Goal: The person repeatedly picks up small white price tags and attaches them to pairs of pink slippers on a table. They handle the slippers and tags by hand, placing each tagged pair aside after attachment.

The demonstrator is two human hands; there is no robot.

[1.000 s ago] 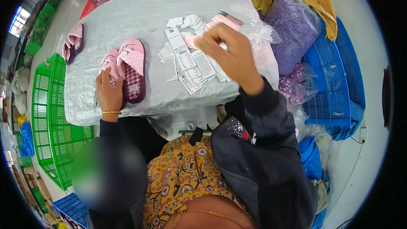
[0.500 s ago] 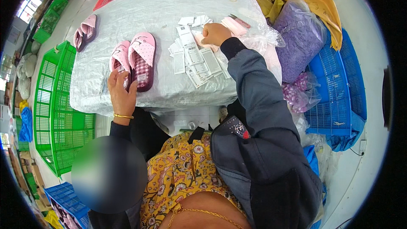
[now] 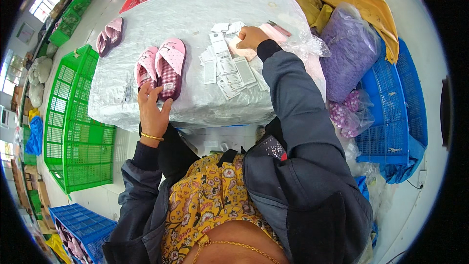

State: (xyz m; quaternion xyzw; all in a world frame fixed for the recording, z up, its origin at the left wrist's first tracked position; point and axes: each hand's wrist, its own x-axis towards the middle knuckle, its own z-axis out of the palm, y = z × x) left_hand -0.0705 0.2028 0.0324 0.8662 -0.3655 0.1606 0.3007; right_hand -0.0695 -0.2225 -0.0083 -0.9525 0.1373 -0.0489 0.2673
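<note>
A pair of pink slippers with dark checked insoles lies on the table, the left slipper point(image 3: 146, 66) partly behind the right slipper point(image 3: 170, 68). My left hand point(image 3: 154, 115) is at the heel of the left one, fingers apart and fingertips touching it. My right hand point(image 3: 252, 38) is closed over the paper slips, fingertips pressed down; what they pinch is hidden. Under and beside it are pale peach slips point(image 3: 248, 53). White printed labels point(image 3: 226, 64) spread in an overlapping heap between the slippers and my right hand.
Another slipper pair point(image 3: 109, 35) lies at the table's far left. Beyond the plastic-covered table point(image 3: 195, 14) stands a red crate point(image 3: 132, 2) of slippers. Tweezers-like tool point(image 3: 279, 28) lies by the pink slips. Green crates point(image 3: 80, 122) flank the left; a purple bag point(image 3: 349, 54) and blue crates point(image 3: 386, 112) flank the right.
The whole view has shifted a little. My left hand has slid slightly nearer to me and to the right at the slipper's heel. My right hand stays over the slips.
</note>
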